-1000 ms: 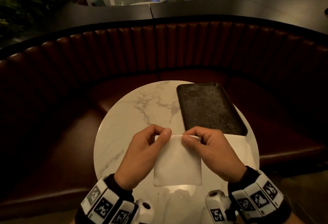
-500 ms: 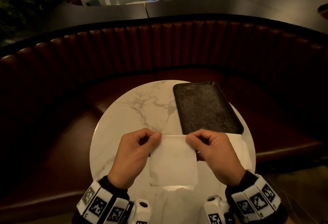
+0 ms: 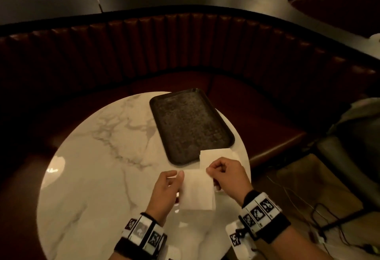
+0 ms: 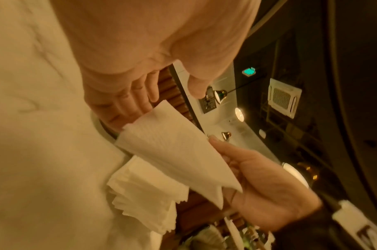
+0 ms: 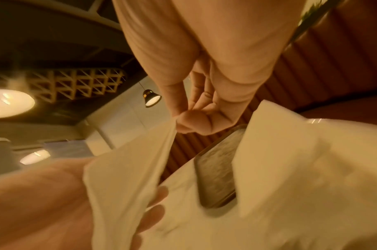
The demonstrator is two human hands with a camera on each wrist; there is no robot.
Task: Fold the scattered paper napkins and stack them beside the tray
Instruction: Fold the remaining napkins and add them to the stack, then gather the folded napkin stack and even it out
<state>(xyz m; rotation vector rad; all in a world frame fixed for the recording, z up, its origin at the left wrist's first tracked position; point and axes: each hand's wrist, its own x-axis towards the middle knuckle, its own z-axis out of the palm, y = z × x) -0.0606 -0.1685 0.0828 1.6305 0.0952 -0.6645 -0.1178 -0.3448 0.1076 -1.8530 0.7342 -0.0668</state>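
- The left hand (image 3: pixel 166 192) pinched the upper left corner of the folded napkin (image 3: pixel 197 190) between thumb and fingers; the right hand (image 3: pixel 228 177) pinched its upper right corner, so both grips were clenched on the same sheet.
- The napkin hung down from the two grips, toward the person, lifted off the desk (image 3: pixel 98 156) as far as the wrist views showed.
- The stack of folded napkins (image 3: pixel 216 155) lay on the desk just beyond the right grip, touching or slightly overlapping the near end of the tray (image 3: pixel 191 123).
- From the held sheet, the stack lay forward and to the right; the right hand was plainly the nearer one.
- The tray's long axis ran away from the grips, tilted a little leftward.
- Judged from this, placing the sheet called for a short carry forward-right.
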